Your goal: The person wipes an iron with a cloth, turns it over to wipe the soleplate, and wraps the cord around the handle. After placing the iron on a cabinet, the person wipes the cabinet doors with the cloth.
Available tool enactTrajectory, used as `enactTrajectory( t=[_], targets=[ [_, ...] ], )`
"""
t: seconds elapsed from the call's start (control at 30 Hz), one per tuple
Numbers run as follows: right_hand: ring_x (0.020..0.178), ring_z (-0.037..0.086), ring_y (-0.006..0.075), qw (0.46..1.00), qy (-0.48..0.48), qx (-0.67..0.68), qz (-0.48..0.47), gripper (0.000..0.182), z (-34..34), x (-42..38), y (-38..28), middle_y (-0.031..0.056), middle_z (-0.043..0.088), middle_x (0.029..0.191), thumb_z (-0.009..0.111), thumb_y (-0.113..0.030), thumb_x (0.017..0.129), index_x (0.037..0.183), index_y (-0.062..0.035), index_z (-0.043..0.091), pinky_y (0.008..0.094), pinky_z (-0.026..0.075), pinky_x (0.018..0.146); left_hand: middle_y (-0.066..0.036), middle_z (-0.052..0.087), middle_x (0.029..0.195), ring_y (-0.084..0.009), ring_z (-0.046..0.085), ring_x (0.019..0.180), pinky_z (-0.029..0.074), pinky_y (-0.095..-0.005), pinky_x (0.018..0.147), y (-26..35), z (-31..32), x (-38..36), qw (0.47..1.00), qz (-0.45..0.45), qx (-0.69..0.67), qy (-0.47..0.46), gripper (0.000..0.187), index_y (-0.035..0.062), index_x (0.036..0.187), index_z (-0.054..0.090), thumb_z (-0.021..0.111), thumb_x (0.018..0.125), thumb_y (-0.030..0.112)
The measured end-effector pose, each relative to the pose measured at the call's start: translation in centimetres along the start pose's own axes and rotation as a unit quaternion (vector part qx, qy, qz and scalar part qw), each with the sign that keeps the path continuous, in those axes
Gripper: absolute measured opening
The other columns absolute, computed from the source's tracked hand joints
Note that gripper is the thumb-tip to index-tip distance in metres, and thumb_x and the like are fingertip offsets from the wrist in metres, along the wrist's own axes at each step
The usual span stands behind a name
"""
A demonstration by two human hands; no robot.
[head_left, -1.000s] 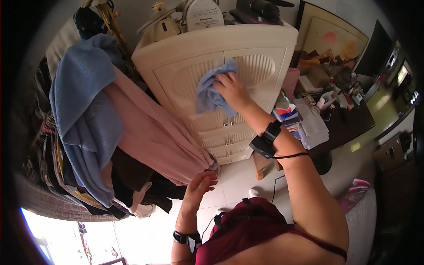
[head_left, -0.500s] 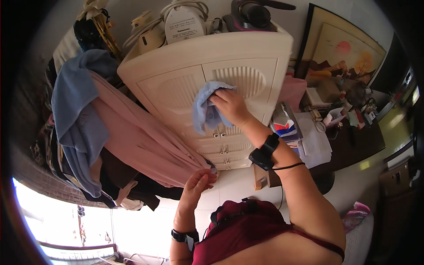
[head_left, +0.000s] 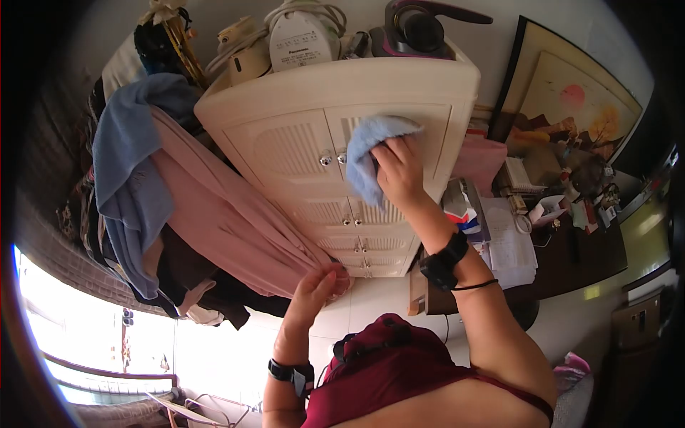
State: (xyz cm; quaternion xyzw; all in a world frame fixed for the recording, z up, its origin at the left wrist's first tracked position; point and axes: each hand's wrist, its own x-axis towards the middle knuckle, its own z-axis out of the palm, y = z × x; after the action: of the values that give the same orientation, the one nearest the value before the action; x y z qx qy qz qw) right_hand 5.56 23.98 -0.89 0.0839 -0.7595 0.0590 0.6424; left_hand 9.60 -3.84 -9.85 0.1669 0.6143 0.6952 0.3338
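My right hand point(head_left: 401, 171) is closed on a light blue cloth point(head_left: 365, 153), bunched and pressed against the upper right door of a cream cabinet point(head_left: 278, 153). Part of that door's ribbed panel is covered by the cloth. Two round metal knobs point(head_left: 326, 160) show just left of it. Lower down, my left hand point(head_left: 314, 291) hangs with loosely bent fingers, the thumb a little apart, and I see nothing in it. It is nearest the bottom of a long pink fabric point(head_left: 214, 192) that drapes beside the cabinet.
On the cabinet top stand a white Panasonic appliance point(head_left: 303, 46) with a coiled cord and a dark appliance point(head_left: 414, 32). A blue towel point(head_left: 132, 157) hangs at left. To the right, a dark desk point(head_left: 571, 253) holds papers and small items; a framed picture point(head_left: 571, 100) leans behind.
My right hand has carried the cloth rightward across the door, uncovering the upper knobs. My left hand has shifted slightly left. The whole view has tilted a little.
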Motion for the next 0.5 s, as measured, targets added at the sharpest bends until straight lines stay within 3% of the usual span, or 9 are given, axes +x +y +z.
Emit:
enactTrajectory(
  t=[0.07, 0.2, 0.3, 0.43, 0.5],
  targets=[
    [0.098, 0.053, 0.0275, 0.998, -0.008, -0.05, -0.033, 0.018, 0.2, 1.2, 0.6, 0.0062, 0.058, 0.101, 0.058, -0.01, 0.075, 0.093, -0.008, 0.064, 0.0423, 0.045, 0.084, -0.009, 0.064, 0.105, -0.0126, 0.06, 0.09, 0.049, -0.0249, 0.076, 1.9, 0.4, 1.8, 0.999, 0.025, 0.036, 0.006, 0.03, 0.0008, 0.124, 0.052, 0.051, 0.098, 0.017],
    [0.098, 0.055, 0.0264, 0.996, -0.045, -0.045, -0.069, 0.017, 2.1, -1.5, 3.0, 0.0058, 0.06, 0.102, 0.06, -0.012, 0.075, 0.09, -0.0063, 0.065, 0.0401, 0.047, 0.081, -0.009, 0.064, 0.103, -0.0121, 0.06, 0.087, 0.049, -0.0248, 0.072, 5.8, 0.3, 7.8, 0.967, 0.172, 0.174, 0.073, 0.029, 0.0, 0.122, 0.051, 0.052, 0.097, 0.014],
    [0.096, 0.056, 0.027, 0.995, -0.052, 0.016, -0.079, 0.016, 1.3, -4.6, 3.5, 0.006, 0.061, 0.102, 0.061, -0.009, 0.074, 0.088, -0.0049, 0.066, 0.0389, 0.049, 0.08, -0.01, 0.062, 0.105, -0.0132, 0.06, 0.087, 0.049, -0.0259, 0.07, 7.9, 0.2, 12.1, 0.946, 0.248, 0.173, 0.113, 0.029, 0.0018, 0.121, 0.052, 0.055, 0.095, 0.015],
    [0.096, 0.058, 0.0284, 0.993, -0.115, 0.004, -0.026, 0.018, -0.2, -5.9, 2.9, 0.0076, 0.062, 0.103, 0.061, -0.006, 0.075, 0.092, -0.0031, 0.067, 0.0388, 0.05, 0.081, -0.011, 0.06, 0.103, -0.0154, 0.061, 0.086, 0.05, -0.028, 0.068, 10.2, 1.9, 14.7, 0.892, 0.312, 0.276, 0.176, 0.03, 0.0038, 0.119, 0.053, 0.06, 0.091, 0.014],
    [0.098, 0.057, 0.028, 0.997, -0.071, -0.023, 0.005, 0.019, -0.3, -5.0, 2.7, 0.0075, 0.062, 0.105, 0.061, -0.009, 0.077, 0.094, -0.0042, 0.067, 0.0417, 0.048, 0.084, -0.01, 0.059, 0.102, -0.0153, 0.061, 0.084, 0.05, -0.0285, 0.068, 10.6, 2.1, 15.3, 0.869, 0.326, 0.32, 0.189, 0.028, 0.0045, 0.117, 0.053, 0.061, 0.091, 0.014]
  ],
)
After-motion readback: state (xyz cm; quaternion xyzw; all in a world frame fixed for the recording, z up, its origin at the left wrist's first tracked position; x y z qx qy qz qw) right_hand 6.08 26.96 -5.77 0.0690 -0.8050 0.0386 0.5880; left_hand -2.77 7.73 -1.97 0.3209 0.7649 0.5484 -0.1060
